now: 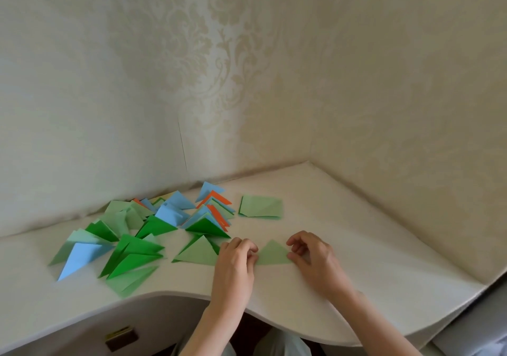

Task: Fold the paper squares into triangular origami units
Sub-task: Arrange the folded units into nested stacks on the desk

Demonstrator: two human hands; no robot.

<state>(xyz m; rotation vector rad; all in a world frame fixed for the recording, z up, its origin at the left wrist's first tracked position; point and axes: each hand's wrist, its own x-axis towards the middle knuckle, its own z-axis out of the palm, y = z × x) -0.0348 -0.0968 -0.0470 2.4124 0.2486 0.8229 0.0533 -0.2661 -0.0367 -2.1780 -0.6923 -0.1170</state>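
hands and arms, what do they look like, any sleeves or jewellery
Both forearms are bare to the frame's bottom edge, with no sleeve in view. The left hand and right hand show no glove, ring, watch or bracelet. Nails look short and unpainted.

— Left hand (238,257): state?
— Knuckles up, fingers curled, tips pinching the left corner of a light green paper triangle (273,254). Forearm bare.
— Right hand (311,254)?
— Fingers curled, thumb and forefinger at the triangle's right corner. Forearm bare, angled in from lower right.
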